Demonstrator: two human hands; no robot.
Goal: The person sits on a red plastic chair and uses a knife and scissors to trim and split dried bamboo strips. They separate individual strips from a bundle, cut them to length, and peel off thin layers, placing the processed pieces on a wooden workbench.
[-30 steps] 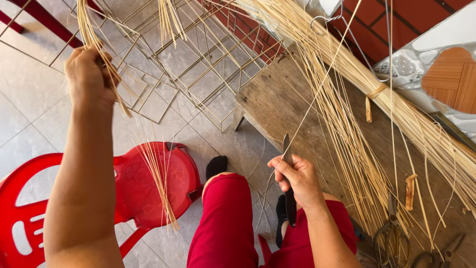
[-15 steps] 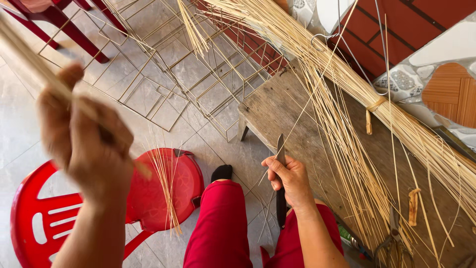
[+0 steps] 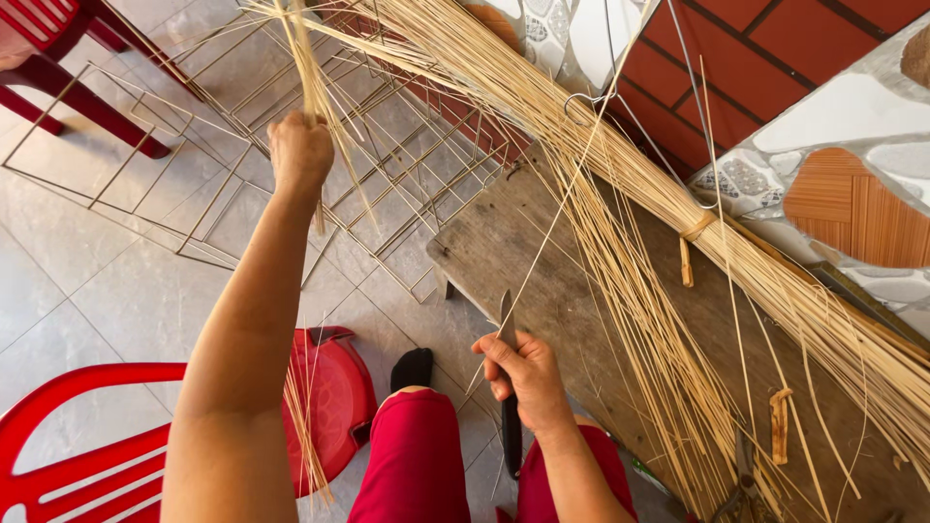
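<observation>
My left hand (image 3: 300, 152) is raised out in front, fist closed on a small bunch of thin straw-coloured strips (image 3: 308, 73) that fan upward and trail below it. My right hand (image 3: 528, 373) sits low near my lap, gripping a knife (image 3: 507, 324) with its blade pointing up. One long thin strip (image 3: 552, 228) runs from that hand up towards a wire hook. My legs in red trousers (image 3: 417, 465) are below.
A large tied bundle of strips (image 3: 620, 184) lies across a worn wooden bench (image 3: 542, 281) at right. Wire frames (image 3: 387, 165) rest on the tiled floor ahead. A red plastic chair (image 3: 329, 387) stands at left, another at top left.
My left hand has swung from near the camera out and forward, carrying its bunch of strips up. The right hand with the knife has stayed nearly in place.
</observation>
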